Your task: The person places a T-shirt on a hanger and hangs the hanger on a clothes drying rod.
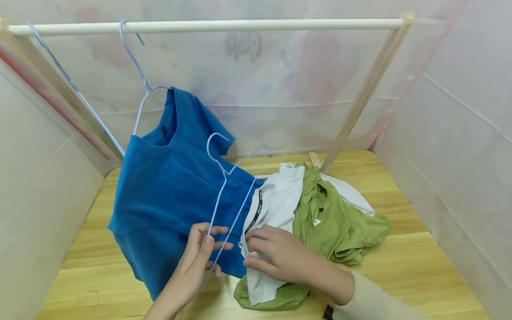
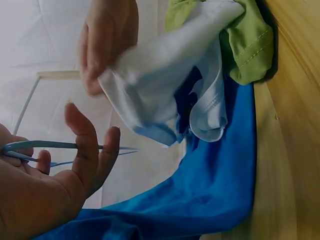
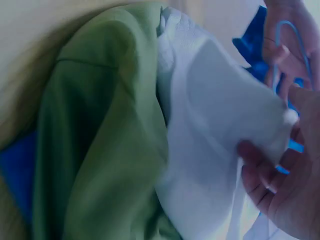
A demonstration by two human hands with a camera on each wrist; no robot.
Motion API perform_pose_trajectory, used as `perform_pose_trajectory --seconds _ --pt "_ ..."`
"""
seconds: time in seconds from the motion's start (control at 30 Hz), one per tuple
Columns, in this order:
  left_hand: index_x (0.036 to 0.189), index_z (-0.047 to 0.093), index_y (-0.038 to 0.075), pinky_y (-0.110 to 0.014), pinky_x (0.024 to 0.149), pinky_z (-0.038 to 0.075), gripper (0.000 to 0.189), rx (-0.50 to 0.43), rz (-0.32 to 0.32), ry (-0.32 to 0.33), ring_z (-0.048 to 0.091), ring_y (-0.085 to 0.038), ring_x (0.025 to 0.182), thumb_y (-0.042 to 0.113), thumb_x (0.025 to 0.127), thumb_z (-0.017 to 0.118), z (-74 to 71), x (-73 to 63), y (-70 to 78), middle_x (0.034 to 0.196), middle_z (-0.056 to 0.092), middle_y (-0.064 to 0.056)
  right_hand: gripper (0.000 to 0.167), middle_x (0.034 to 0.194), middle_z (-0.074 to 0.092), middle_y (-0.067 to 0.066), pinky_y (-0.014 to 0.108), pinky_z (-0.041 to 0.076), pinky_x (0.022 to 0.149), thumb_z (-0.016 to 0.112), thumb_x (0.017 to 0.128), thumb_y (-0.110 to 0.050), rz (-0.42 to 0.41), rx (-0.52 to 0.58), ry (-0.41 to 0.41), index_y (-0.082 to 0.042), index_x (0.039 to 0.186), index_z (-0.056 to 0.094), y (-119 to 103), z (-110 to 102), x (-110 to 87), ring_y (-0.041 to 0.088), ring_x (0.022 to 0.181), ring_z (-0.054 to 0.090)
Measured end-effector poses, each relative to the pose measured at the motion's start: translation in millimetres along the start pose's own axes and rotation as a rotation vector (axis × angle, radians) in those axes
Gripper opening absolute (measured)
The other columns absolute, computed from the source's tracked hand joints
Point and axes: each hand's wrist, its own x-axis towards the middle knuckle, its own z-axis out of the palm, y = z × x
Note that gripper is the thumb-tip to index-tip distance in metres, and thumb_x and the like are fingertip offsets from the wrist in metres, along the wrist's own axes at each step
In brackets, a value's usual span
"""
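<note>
My left hand (image 1: 196, 255) holds a light blue wire hanger (image 1: 225, 172) by one side, with the thumb against the wire and the hook pointing up. In the left wrist view the hanger wires (image 2: 45, 145) run across the spread fingers. With my right hand (image 1: 282, 253) I pinch the neck edge of a white shirt (image 1: 286, 202), just right of the hanger. A black printed band (image 1: 258, 211) shows inside its collar. The shirt lies partly over a green garment (image 1: 340, 222). In the right wrist view the fingertips overlap the white cloth (image 3: 215, 130).
A blue T-shirt (image 1: 160, 191) hangs on a hanger (image 1: 138, 66) from the white rod (image 1: 260, 26) of a wooden rack. Another hanger (image 1: 76, 89) hangs at far left. More white cloth (image 1: 350, 195) lies behind the green garment on the wooden table (image 1: 416, 266).
</note>
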Motion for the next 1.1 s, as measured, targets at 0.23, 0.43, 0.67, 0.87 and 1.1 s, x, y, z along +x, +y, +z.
perform_pose_trajectory --seconds 0.23,0.43,0.67,0.87,1.1 --pt "0.130 0.032 0.011 -0.042 0.058 0.059 0.024 -0.055 -0.019 -0.009 0.060 -0.041 0.116 0.025 0.112 0.024 -0.8 -3.1 -2.0 0.141 0.043 -0.013 0.041 0.107 0.064 -0.010 0.027 0.053 0.078 0.047 0.100 -0.058 0.056 -0.051 -0.252 -0.024 0.112 0.067 2 28 15.7 0.008 0.095 0.060" --pt "0.129 0.032 0.011 -0.042 0.058 0.059 0.024 -0.055 -0.035 0.001 0.061 -0.039 0.115 0.025 0.112 0.024 -1.2 -8.7 -3.5 0.141 0.044 -0.013 0.048 0.119 0.065 -0.009 0.032 0.053 0.085 0.049 0.098 -0.061 0.136 -0.039 -0.375 -0.025 0.127 0.063 7 40 17.1 0.012 0.107 0.060" --pt "0.131 0.030 0.012 -0.044 0.060 0.059 0.026 -0.065 -0.093 0.007 0.061 -0.036 0.115 0.028 0.112 0.024 -3.3 -12.5 -3.8 0.140 0.044 -0.010 0.036 0.116 0.068 -0.008 0.023 0.053 0.082 0.057 0.100 -0.046 0.129 0.113 -0.229 -0.019 0.121 0.069 14 24 26.3 0.005 0.094 0.065" --pt "0.130 0.031 0.010 -0.044 0.058 0.059 0.025 -0.072 -0.070 0.018 0.061 -0.039 0.114 0.026 0.112 0.025 -5.7 -14.2 -5.4 0.138 0.045 -0.013 0.016 0.095 0.072 -0.008 0.018 0.051 0.068 0.067 0.096 -0.030 0.208 0.120 -0.021 -0.017 0.102 0.074 44 -4 43.0 0.001 0.075 0.061" --pt "0.129 0.032 0.011 -0.043 0.057 0.059 0.023 -0.070 -0.046 0.019 0.061 -0.039 0.114 0.025 0.112 0.025 -7.6 -18.0 -7.9 0.138 0.046 -0.015 0.027 0.088 0.069 -0.005 0.028 0.053 0.066 0.067 0.096 -0.031 0.503 0.188 0.057 -0.012 0.116 0.068 100 -17 56.2 0.009 0.073 0.062"
